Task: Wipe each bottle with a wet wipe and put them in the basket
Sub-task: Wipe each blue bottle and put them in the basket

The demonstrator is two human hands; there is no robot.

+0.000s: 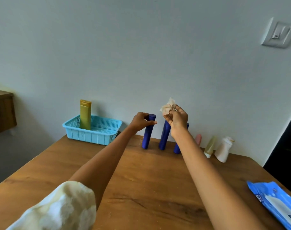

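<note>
Left hand (pixel 142 121) grips the top of the nearest blue bottle (pixel 148 132), which stands upright on the worktop (pixel 141 180); right hand (pixel 177 119) pinches a crumpled wipe (pixel 168 106) just beside it; the basket (pixel 91 130), well to the left, holds one yellow bottle (pixel 85 114); other bottles wait rightward.

Left hand (pixel 141 121) around blue bottle (pixel 148 133); right hand (pixel 177 119) with crumpled wipe (pixel 168 107).
</note>
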